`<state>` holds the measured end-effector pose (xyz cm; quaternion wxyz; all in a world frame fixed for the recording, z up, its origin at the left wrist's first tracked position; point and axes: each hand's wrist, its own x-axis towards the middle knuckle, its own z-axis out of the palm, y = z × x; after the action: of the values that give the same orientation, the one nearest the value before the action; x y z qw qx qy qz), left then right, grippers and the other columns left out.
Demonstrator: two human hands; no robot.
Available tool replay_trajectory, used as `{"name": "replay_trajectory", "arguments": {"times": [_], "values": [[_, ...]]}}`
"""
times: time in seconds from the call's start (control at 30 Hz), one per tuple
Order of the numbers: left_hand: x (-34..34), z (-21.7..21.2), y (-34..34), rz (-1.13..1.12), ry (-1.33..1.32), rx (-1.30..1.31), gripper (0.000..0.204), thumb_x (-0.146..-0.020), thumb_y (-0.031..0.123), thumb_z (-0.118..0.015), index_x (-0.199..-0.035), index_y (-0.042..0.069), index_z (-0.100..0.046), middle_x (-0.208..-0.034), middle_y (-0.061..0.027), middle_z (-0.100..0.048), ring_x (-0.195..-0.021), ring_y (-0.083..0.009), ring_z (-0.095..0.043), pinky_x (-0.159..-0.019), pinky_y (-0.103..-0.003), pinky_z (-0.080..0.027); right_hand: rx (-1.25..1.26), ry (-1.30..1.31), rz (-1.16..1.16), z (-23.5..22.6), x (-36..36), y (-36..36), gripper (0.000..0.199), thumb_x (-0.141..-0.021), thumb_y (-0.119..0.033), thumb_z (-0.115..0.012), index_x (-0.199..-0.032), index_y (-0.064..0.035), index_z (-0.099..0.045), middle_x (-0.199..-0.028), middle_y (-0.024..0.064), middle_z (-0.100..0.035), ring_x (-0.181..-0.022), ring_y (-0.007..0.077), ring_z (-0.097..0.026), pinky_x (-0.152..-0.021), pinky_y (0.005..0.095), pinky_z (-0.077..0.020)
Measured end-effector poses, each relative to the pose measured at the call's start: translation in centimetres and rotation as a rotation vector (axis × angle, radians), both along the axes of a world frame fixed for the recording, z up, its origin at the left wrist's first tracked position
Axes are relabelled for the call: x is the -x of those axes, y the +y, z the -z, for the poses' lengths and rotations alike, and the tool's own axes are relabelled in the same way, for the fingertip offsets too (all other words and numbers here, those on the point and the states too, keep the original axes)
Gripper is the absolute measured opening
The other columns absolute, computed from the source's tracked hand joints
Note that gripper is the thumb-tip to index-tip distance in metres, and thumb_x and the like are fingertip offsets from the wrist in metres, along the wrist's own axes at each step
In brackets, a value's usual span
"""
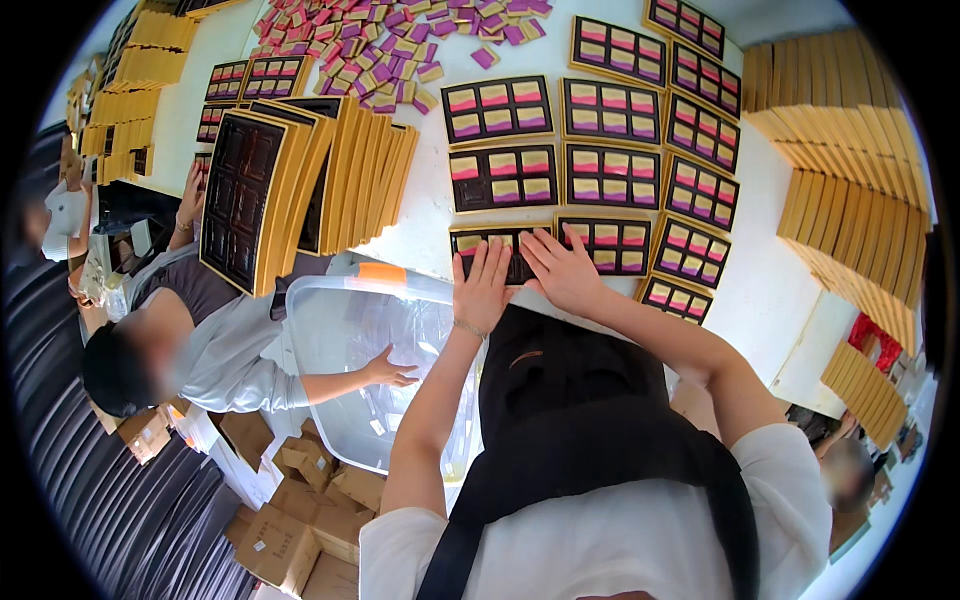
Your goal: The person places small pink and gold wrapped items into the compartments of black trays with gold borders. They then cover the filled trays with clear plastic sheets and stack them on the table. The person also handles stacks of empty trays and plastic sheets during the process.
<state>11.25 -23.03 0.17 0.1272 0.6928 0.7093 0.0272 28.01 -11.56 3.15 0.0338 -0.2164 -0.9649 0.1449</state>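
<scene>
Have left hand (480, 290) laid over the left part of the near box (517, 266), fingers straight and only slightly parted; right hand (562, 268) over its right end, fingers spread wider, thumbs close together at the near rim. Can't see under the fingertips, so can't call a pinch. Find that box at the near end of the left column of filled boxes (612, 175), close to the near edge of the white table (755, 265), with black apron (580, 365) just beyond that edge on the near side. Read little room to the right: next filled box just beside, more columns packed in rows. Just far of the near box, see a part-filled box (502, 178) with a dark compartment at its near left corner. Get white tabletop between left column and leaning stack (365, 180) of dark trays in gold boxes; another strip at right, before gold stacks (820, 100). Note pile of wrapped pieces (390, 50), pink, purple and gold, on the far left side. Watch near left: plastic bin (325, 320) with orange tape (382, 272) by the table edge, co-worker's hand (390, 370) over it, fingers spread. Also see cardboard boxes (275, 545) lower down, near left.
</scene>
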Motion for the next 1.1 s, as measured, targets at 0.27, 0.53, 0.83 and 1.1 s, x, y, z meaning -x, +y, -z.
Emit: {"name": "replay_trajectory", "arguments": {"times": [0.27, 0.53, 0.83, 1.1], "values": [[0.2, 0.7, -0.8, -0.018, -0.058, -0.053, 0.073, -0.076, 0.038, -0.066, -0.139, 0.01, -0.041, -0.146, -0.0099, -0.038, -0.135, -0.0272, -0.036, -0.109, -0.06, -0.014, 0.064, 0.222, 0.336, -0.5, 8.2, 18.7, 0.025, -0.083, -0.009, -0.06, -0.107, -0.0021, -0.059, -0.106, 0.0156, -0.059, -0.098, 0.0351, -0.056, -0.081, 0.0431, -0.0469], [1.1, -0.8, 0.9, 0.013, -0.137, -0.001, 0.071, -0.08, 0.041, -0.062, -0.139, 0.009, -0.04, -0.146, -0.0106, -0.038, -0.135, -0.0264, -0.035, -0.109, -0.059, -0.015, -0.238, 0.179, 0.273, 6.3, 14.5, 31.6, 0.032, -0.083, -0.014, -0.061, -0.113, -0.0009, -0.057, -0.113, 0.0129, -0.06, -0.105, 0.0319, -0.056, -0.09, 0.0392, -0.0485], [6.1, -5.2, 21.2, -0.369, -0.316, -0.433, 0.032, -0.082, 0.018, -0.066, -0.113, 0.01, -0.06, -0.085, -0.0108, -0.065, -0.085, -0.0286, -0.064, -0.069, -0.039, -0.052, 0.998, 0.718, 0.804, 2.8, 11.6, 31.1, 0.034, -0.092, -0.012, -0.057, -0.12, 0.0054, -0.056, -0.099, 0.0135, -0.065, -0.091, 0.0221, -0.066, -0.075, 0.0333, -0.0557], [11.1, 0.6, 36.6, -0.209, -0.091, -0.067, 0.041, -0.077, 0.029, -0.071, -0.106, 0.004, -0.058, -0.114, -0.0191, -0.057, -0.103, -0.0365, -0.058, -0.085, -0.044, -0.051, 1.43, 0.878, 0.83, -4.5, 8.5, 27.6, 0.037, -0.088, -0.005, -0.059, -0.121, 0.0093, -0.048, -0.105, 0.0167, -0.062, -0.096, 0.0259, -0.066, -0.084, 0.0339, -0.0568]]}}
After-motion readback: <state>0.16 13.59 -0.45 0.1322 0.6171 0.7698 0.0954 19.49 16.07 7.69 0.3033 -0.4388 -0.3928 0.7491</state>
